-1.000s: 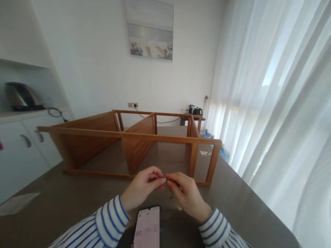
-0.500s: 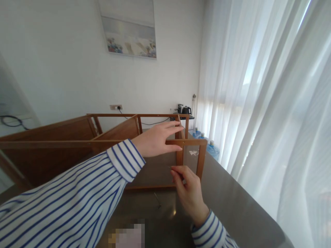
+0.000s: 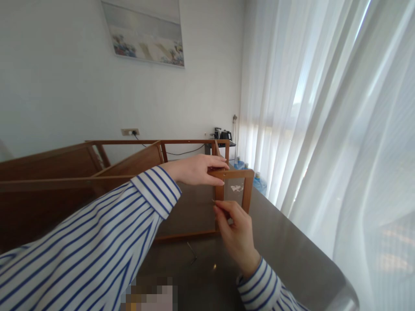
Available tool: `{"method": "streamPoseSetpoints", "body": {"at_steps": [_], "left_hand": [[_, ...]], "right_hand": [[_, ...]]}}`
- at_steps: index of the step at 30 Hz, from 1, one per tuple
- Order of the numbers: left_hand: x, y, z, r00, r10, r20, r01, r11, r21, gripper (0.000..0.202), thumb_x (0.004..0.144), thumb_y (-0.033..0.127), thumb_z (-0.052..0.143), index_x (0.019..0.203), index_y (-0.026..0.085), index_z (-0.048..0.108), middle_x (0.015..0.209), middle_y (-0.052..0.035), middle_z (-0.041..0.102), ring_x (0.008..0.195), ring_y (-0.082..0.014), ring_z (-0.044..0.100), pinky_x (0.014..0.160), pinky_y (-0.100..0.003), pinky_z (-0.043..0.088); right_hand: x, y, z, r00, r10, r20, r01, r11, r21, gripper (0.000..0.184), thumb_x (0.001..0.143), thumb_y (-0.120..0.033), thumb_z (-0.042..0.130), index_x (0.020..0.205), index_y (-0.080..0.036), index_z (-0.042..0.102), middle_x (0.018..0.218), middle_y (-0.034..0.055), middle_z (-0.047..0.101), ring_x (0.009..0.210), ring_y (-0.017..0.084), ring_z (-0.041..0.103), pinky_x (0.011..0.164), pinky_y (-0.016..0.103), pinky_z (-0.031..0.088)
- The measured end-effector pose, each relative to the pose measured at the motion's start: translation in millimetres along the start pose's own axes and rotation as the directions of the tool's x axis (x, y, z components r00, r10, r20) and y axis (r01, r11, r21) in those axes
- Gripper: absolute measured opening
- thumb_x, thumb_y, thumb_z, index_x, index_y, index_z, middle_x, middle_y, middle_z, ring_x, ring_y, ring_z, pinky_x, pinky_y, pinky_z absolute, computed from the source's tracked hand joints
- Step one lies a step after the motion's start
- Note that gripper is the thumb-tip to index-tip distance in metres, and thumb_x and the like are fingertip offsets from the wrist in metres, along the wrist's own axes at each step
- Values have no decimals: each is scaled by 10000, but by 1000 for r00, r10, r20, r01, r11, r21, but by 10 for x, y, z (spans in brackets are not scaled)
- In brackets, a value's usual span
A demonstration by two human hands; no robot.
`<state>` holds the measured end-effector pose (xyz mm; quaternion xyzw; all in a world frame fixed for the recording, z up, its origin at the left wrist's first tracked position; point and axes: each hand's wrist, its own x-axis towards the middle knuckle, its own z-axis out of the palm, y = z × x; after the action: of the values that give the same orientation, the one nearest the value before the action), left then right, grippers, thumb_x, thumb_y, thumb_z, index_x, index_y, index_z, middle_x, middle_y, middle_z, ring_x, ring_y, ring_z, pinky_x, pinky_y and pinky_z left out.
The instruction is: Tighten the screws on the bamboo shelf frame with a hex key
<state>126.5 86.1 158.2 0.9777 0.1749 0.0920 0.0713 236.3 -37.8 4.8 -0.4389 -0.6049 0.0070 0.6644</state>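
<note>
A brown wooden shelf frame [image 3: 194, 235] lies on its side on the dark table. My left hand [image 3: 194, 169] reaches over its near upper rail, close to the right end. The fingers bend over the rail and the thumb is on the near side, closed about it. Lower and to the right, my right hand [image 3: 236, 224] pinches a small thin piece [image 3: 213, 201] between thumb and forefinger. Only its tip shows, so I cannot tell its kind. Below the frame, a thin bent metal rod, like a hex key [image 3: 192, 252], rests on the table.
The dark table [image 3: 292, 255] has a rounded front right corner. White scraps [image 3: 236, 188] lie behind the frame's right end. Beyond are a black kettle [image 3: 226, 135], blue water bottles [image 3: 259, 183] and a white curtain [image 3: 279, 108]. A blurred-out patch covers the bottom.
The view has turned slightly right. My left hand's fingers have lowered and come closer together on the rail. My right hand has risen a little towards the rail, still pinching.
</note>
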Motion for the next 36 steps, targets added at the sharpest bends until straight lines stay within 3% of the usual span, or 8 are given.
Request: {"method": "streamPoseSetpoints", "body": {"at_steps": [10, 17, 23, 29, 36], "left_hand": [[-11, 13, 3, 1000, 9, 4, -9, 1000, 13, 584, 808, 487, 558, 1336, 254, 469, 1483, -17, 360, 1357, -207, 323, 1116, -327, 237], [-7, 9, -9, 1000, 2, 23, -3, 1000, 26, 614, 806, 561, 527, 1343, 271, 463, 1485, -4, 356, 1357, -193, 323, 1124, -302, 221], [5, 5, -11, 999, 22, 28, -22, 1000, 0, 581, 824, 550, 510, 1345, 300, 450, 1475, 19, 375, 1353, -185, 330, 1125, -301, 219], [-4, 7, -9, 999, 33, 27, -32, 999, -21, 559, 823, 571, 497, 1314, 304, 485, 1447, 17, 419, 1315, -188, 386, 1094, -298, 277], [-9, 4, -10, 997, 71, 4, -71, 997, -23, 531, 827, 535, 517, 1295, 283, 513, 1438, 5, 434, 1329, -185, 366, 1099, -278, 258]], "right_hand": [[53, 24, -94, 997, 44, -70, -47, 998, -42, 98, 867, -214, 556, 915, -206, 642, 797, 18, 653, 661, 122, 589, 589, 236, 486], [141, 52, -169, 987, 104, -122, -104, 995, 4, 129, 873, -231, 551, 961, -200, 640, 862, 37, 656, 711, 133, 614, 650, 263, 519], [353, -34, -161, 986, 11, -167, -20, 998, -58, 159, 880, -226, 535, 996, -202, 641, 846, 32, 668, 708, 132, 633, 671, 268, 528], [470, -50, -113, 987, -16, -157, -5, 991, -134, 169, 883, -260, 542, 996, -200, 652, 861, 31, 687, 752, 146, 647, 711, 277, 530], [523, -75, -125, 990, 57, -130, -78, 984, -160, 188, 881, -288, 538, 989, -199, 664, 863, 39, 703, 748, 157, 658, 709, 283, 535]]}}
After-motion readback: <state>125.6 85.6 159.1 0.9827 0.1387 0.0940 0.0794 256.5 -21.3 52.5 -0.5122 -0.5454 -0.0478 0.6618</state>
